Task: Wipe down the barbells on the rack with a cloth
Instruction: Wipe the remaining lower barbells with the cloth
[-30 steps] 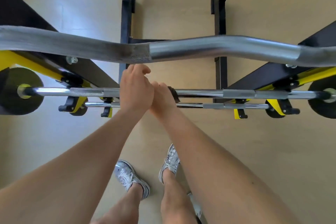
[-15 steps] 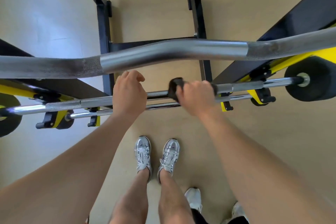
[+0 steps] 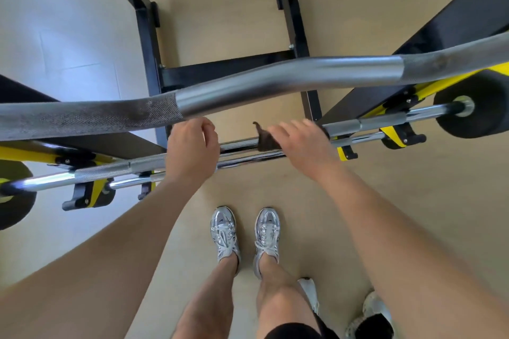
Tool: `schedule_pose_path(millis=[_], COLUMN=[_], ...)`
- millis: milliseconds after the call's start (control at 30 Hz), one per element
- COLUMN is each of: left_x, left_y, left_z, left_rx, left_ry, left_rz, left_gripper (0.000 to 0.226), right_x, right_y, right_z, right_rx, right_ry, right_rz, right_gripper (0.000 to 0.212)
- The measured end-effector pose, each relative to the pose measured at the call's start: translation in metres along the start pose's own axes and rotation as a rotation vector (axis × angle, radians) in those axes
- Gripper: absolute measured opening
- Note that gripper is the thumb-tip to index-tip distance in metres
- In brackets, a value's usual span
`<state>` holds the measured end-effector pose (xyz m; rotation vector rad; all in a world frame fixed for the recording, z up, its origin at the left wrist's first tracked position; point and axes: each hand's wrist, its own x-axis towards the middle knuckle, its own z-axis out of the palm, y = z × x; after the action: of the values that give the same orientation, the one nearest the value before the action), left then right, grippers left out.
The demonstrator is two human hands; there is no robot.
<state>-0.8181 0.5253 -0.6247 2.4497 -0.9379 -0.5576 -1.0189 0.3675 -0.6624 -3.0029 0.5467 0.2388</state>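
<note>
As seen from the head view, the straight barbell (image 3: 104, 171) lies across the yellow hooks of the rack (image 3: 150, 36), below the thick curved barbell (image 3: 275, 82), with a thinner bar (image 3: 248, 159) just beside it on the near side. The hands are set apart along the straight barbell. The dark cloth (image 3: 265, 142) is held on the smooth middle of that bar by the right hand (image 3: 301, 144), whose fingers are bent over it; one corner of the cloth sticks up at its left. The left hand (image 3: 192, 151) is laid over the bar further left with fingers curled. Whether the bar is actually gripped cannot be told, since it is hidden by the hand.

The step in hand is judged to be the wiping of this bar's shaft. It would be done well if the cloth were closed fully round the bar, so that the underside is reached, and drawn in long strokes rightward over the knurled section (image 3: 382, 121) to the weight plate (image 3: 484, 107). The bar should be steadied by the left hand so that it is not rolled on its hooks. Firmer pressure is probably needed on the knurling, where grime is likely held.
</note>
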Motion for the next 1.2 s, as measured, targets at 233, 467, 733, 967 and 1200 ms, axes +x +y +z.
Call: schedule_pose_path(millis=[233,467,733,967,1200], left_x=[0.003,0.007,-0.013,-0.022,-0.025], left_y=[0.05,0.089,0.132,0.148,0.172], left_z=[0.031,0.056,0.084,0.102,0.113], left_rx=[-0.002,-0.056,-0.048,-0.086,-0.136], left_ry=[-0.132,-0.125,-0.185,-0.106,0.02], left_rz=[0.223,0.063,0.08,0.012,-0.046], left_gripper=[0.021,0.031,0.035,0.035,0.038], right_x=[-0.03,-0.032,-0.082,-0.074,-0.06], right_y=[0.03,-0.028,0.142,0.103,0.061], right_z=[0.016,0.015,-0.012,0.0,0.0], right_rx=[0.057,0.323,0.14,0.207,0.285], right_ry=[0.115,0.279,-0.027,0.082,0.107], right_rz=[0.564,0.488,0.389,0.551,0.148], right_gripper=[0.023,0.045,0.028,0.026,0.039])
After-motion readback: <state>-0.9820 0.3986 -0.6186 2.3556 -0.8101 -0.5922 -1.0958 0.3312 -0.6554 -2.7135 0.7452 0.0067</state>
